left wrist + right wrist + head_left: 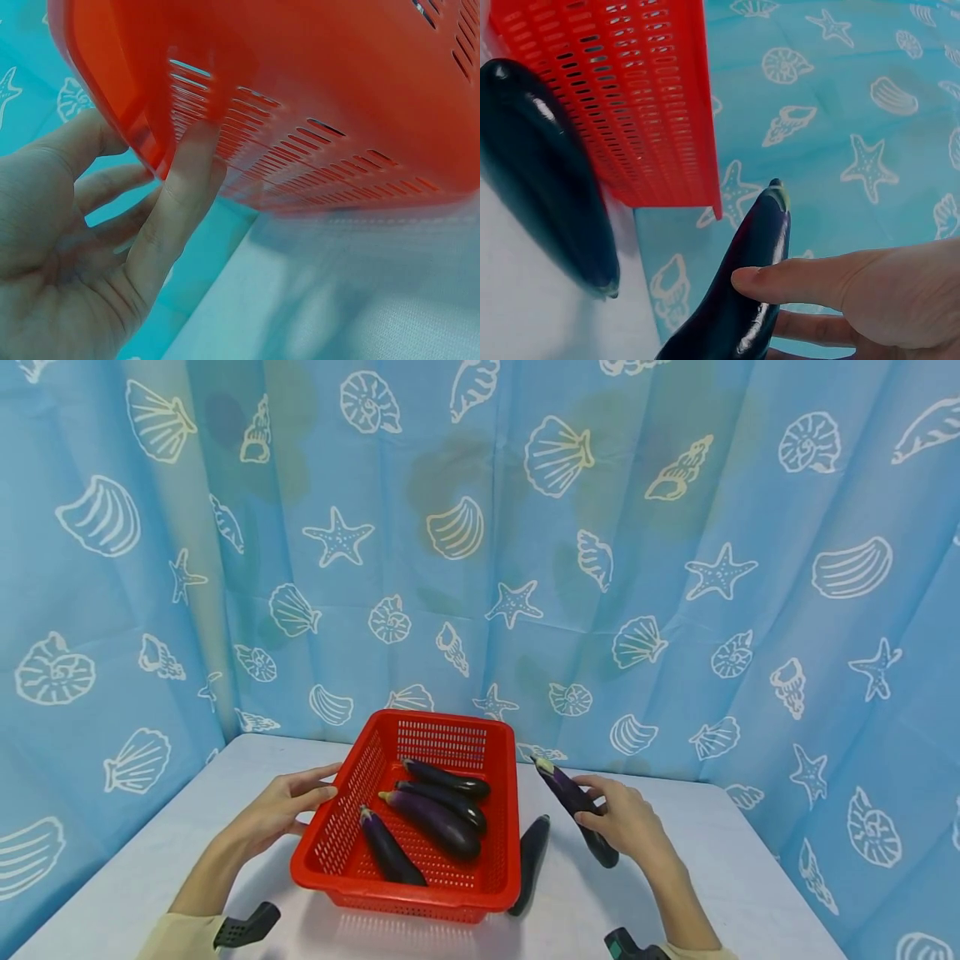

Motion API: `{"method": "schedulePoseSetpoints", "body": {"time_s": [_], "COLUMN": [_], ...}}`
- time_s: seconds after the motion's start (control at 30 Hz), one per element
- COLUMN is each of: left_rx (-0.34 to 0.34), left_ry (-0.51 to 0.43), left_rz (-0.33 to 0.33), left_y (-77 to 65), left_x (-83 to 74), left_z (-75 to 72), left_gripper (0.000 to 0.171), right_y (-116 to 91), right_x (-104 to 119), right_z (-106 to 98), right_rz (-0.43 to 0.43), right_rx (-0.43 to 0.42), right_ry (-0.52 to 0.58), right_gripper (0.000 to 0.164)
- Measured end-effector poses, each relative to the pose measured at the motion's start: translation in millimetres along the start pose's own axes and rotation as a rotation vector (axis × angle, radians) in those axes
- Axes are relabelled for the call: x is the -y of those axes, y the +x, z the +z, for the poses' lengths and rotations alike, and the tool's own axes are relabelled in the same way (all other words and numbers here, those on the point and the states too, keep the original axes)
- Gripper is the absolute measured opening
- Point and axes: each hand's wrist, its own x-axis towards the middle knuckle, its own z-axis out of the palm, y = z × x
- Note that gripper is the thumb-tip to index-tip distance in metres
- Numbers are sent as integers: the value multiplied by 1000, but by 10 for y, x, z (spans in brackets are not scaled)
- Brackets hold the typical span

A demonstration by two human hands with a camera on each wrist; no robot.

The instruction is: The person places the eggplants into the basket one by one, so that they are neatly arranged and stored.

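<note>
A red plastic basket (408, 895) with slotted walls stands in the middle of the table. My left hand (279, 810) holds its left rim, with the thumb and fingers on either side of the edge in the left wrist view. Inside lie several dark purple eggplants, one of them a shorter eggplant (390, 850) at the near left. To the right of the basket, my right hand (624, 820) grips another eggplant (739, 296) between thumb and fingers, its green stem end tilted up and away. One more eggplant (532, 860) rests on the table against the basket's right wall.
The table (720, 868) has a white cover. Behind it and along both sides hangs a blue curtain (675, 568) printed with shells and starfish. Dark wrist straps with camera mounts sit at both sleeves.
</note>
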Motion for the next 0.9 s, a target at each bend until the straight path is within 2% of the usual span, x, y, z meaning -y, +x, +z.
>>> {"method": "schedulePoseSetpoints", "body": {"time_s": [0.2, 0.4, 0.67, 0.9], "left_rx": [2, -3, -3, -4], "left_ry": [-4, -2, -10, -4], "left_rz": [7, 4, 6, 10], "left_y": [5, 5, 0, 0], "left_x": [13, 7, 4, -1], "left_z": [-8, -7, -5, -3], "left_gripper": [71, 70, 69, 70], "right_y": [43, 74, 68, 100], "right_x": [152, 291, 449, 630], "right_z": [-81, -121, -92, -51], "right_rz": [-48, -50, -55, -109], "right_rx": [-16, 2, 15, 10], "right_ry": [-71, -139, -166, -192], "right_gripper": [54, 51, 50, 48]}}
